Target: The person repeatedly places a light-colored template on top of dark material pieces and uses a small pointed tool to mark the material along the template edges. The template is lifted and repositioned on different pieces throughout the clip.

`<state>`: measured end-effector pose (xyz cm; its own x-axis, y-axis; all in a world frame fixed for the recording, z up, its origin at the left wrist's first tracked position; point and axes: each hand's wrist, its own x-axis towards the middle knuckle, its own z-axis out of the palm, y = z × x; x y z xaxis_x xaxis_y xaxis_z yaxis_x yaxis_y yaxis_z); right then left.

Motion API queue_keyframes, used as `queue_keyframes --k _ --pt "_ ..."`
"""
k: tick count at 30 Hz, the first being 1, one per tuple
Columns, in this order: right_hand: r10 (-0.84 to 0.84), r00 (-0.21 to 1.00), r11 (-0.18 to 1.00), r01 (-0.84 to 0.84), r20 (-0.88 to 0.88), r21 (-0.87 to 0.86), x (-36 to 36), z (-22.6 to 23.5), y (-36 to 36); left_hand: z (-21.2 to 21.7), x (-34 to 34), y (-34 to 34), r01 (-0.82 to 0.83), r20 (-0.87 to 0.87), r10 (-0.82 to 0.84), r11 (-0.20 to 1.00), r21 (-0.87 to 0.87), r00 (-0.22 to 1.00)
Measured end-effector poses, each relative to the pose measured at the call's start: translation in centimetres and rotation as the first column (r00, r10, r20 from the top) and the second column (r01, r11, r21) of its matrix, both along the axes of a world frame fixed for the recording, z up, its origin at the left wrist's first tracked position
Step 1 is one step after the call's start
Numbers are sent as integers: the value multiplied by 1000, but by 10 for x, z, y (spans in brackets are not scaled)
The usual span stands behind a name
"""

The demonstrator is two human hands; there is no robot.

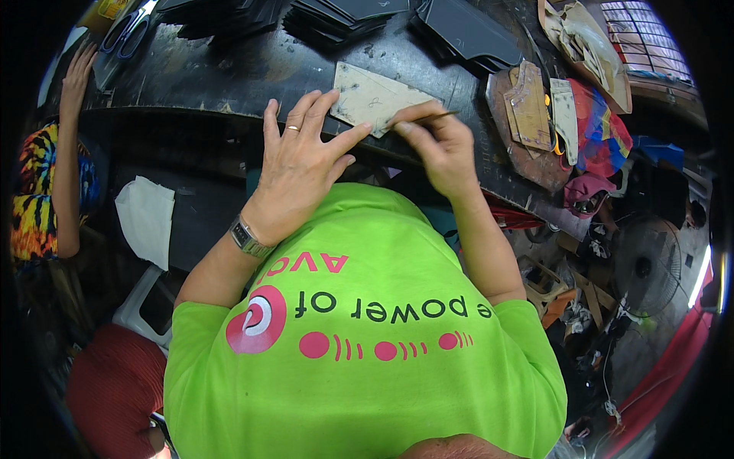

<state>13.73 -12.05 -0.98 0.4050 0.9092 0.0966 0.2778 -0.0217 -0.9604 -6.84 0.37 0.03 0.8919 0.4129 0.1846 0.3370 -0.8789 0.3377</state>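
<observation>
A pale cardboard template, roughly four-sided with dark smudges and a pencilled mark, lies at the near edge of the black worktable. My left hand is open, fingers spread; its index fingertip presses at the template's lower edge and the other fingers rest on the tabletop just left of it. Pinched in my right hand is a thin, dark pencil-like tool. Its tip points down-left to the template's near right side. Whether it is a pencil or an awl I cannot tell.
Stacks of black cut pieces line the table's far side. Scissors lie far left, by a co-worker's hand. Wooden templates and orange-handled scissors are at the right. A fan stands lower right, a plastic stool lower left.
</observation>
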Motion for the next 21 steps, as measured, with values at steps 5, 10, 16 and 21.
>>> queue_keyframes --k 5,10,16,21 --pt "56 882 997 -76 468 23 -6 3 0 -2 2 0 1 6 -1 1000 11 1000" --pt "-9 951 998 29 -308 60 3 12 21 -1 3 0 -1 23 1 1000 4 1000" --pt "-87 990 995 92 -112 40 -7 -4 66 0 2 -1 -25 31 25 1000 -14 999" --pt "-134 991 989 133 10 69 -11 -10 68 1 0 -3 -45 29 46 999 -16 999"
